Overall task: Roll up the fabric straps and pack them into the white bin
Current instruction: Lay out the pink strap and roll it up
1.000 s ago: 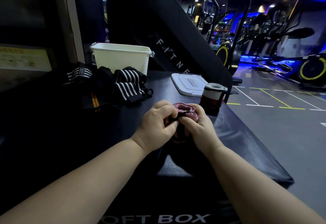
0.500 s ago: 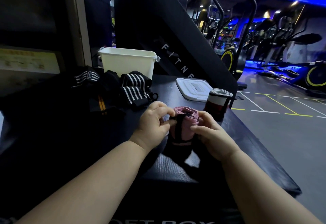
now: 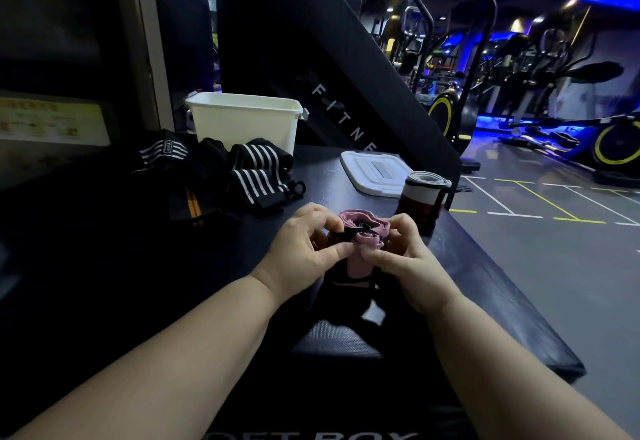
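On the black soft box point(image 3: 485, 287), centre of view, the pink strap roll point(image 3: 363, 237) stands on end, long axis roughly upright, spiral end facing up and slightly away. It sits between both hands, lower end on the pad. A black strip runs across its top. Left hand point(image 3: 304, 249) grips the roll's left side, thumb and curled fingers pinching the black strip. Right hand point(image 3: 407, 265) grips the right side, fingers curled round it, thumb pressed to the front.

White bin point(image 3: 242, 124) sits at the far left of the box, mouth open upward; near wall hides its floor, contents cannot be told. White lid point(image 3: 375, 171) lies flat, well right of the bin. A red-and-white rolled strap point(image 3: 420, 197) stands upright just beside the lid, near the box's right edge. Loose black striped straps point(image 3: 258, 180) are heaped in front of the bin, touching it.

Bare pad lies between hands and lid. Box's right edge drops to grey floor point(image 3: 571, 284) close beside the right hand.
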The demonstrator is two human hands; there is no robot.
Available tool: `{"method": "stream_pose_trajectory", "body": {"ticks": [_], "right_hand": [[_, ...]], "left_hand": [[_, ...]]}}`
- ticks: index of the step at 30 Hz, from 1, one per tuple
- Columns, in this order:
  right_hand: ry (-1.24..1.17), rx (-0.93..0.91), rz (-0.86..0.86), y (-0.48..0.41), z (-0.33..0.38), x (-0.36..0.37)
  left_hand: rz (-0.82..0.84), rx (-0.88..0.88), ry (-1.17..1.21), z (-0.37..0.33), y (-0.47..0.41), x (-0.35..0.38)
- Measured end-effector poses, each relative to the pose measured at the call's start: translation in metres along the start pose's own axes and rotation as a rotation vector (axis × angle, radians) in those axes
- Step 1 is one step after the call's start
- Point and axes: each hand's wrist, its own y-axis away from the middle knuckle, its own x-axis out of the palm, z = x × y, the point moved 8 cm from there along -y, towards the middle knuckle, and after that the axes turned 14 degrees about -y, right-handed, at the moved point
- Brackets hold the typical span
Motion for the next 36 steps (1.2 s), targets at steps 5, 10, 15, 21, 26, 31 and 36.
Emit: {"method": "stream_pose_trajectory", "body": {"ticks": [5,10,15,21,26,31,36], "right_hand": [[-0.130,0.064,0.023,0.000,0.000,0.001],[-0.077,0.041,-0.009,0.002,0.001,0.000],[-0.029,0.000,0.015,-0.001,0.000,0.002],[0.054,-0.064,0.012,-0.003,0.004,0.001],[-0.023,-0.027,0.007,-0.003,0.001,0.003],[0.007,-0.053,-0.017,-0.003,0.002,0.003],[0.033,-0.078,-0.051,-0.002,0.002,0.001]], "left_hand": [[-0.022,-0.007,-0.041,0.002,-0.002,0.001],[-0.020,-0.011,-0.062,0.001,-0.002,-0.001],[0.047,0.013,-0.005,-0.003,0.000,0.005],[0.102,-0.051,0.156,0.002,0.000,0.008],[0.015,-0.050,0.098,0.000,-0.003,0.007],[0.013,-0.038,0.064,-0.003,-0.003,0.007],[0.072,-0.045,0.122,-0.001,-0.003,0.010]]}}
